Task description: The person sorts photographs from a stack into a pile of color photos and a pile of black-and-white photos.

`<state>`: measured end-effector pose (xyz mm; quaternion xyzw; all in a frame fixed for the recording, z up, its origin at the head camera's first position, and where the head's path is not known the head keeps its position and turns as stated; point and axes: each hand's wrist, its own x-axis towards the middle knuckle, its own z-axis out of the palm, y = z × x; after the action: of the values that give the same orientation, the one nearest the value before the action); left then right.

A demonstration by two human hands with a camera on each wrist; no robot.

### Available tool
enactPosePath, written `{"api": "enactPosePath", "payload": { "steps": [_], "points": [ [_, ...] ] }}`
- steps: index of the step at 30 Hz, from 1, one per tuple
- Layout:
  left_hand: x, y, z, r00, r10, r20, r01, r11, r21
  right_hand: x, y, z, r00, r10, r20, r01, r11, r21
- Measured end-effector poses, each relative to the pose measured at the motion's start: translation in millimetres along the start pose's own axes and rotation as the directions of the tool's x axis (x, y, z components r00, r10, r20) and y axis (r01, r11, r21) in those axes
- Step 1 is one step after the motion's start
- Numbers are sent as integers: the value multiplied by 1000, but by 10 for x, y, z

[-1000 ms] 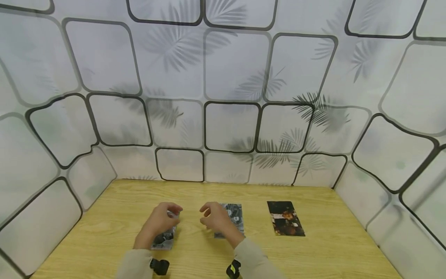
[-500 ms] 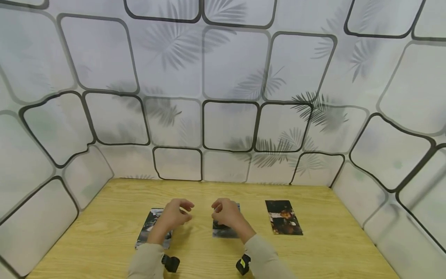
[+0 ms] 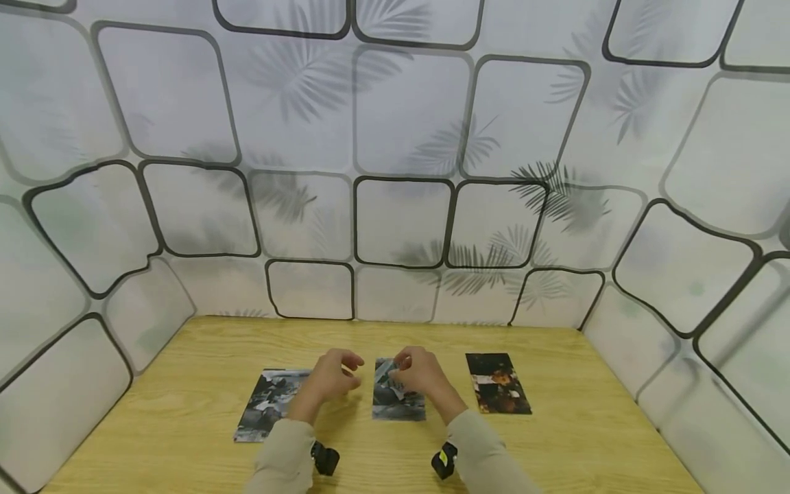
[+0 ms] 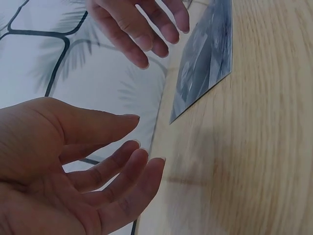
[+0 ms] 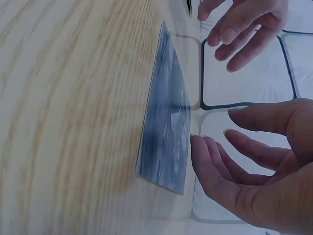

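Three photo prints lie on the wooden table. My right hand (image 3: 421, 372) hovers over the middle black-and-white print (image 3: 395, 405), covering its upper right corner; its fingers are loosely bent with a gap to the thumb and hold nothing. Just left of that print hangs my left hand (image 3: 334, 375), thumb and fingers apart and nothing between them. Its wrist overlaps the right side of the left black-and-white print (image 3: 262, 408). In the right wrist view, the fingertips (image 5: 196, 142) of the right hand are close beside the middle print (image 5: 166, 117). A dark colour print (image 3: 498, 384) lies farther right.
The pale wood-grain table (image 3: 586, 439) is enclosed at the back and sides by a white curtain (image 3: 401, 226) patterned with dark rounded squares and palm leaves. A small black device (image 3: 324, 458) is worn at the left wrist, another black device (image 3: 444, 460) at the right.
Both hands have moved to the right above the table, uncovering more of the left print and the left part of the middle print. The prints have stayed in place on the table.
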<state>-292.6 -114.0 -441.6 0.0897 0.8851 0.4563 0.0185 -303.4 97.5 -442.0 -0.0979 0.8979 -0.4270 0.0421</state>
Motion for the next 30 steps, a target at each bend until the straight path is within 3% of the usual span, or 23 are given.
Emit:
{"api": "enactPosePath", "payload": {
  "steps": [8,19,30],
  "points": [
    [38,92,111,999,18,37,-18,1000,10,12,100,-73,997,65,-35,-66,998,-19],
    [77,119,253,998,39,52,-40,999,25,6,184,-133,992,97,-81,-102,993,-66],
    [135,125,362,996,3,86,-5,1000,17,32,228,-126,981,173,-83,-175,985,-11]
  ]
}}
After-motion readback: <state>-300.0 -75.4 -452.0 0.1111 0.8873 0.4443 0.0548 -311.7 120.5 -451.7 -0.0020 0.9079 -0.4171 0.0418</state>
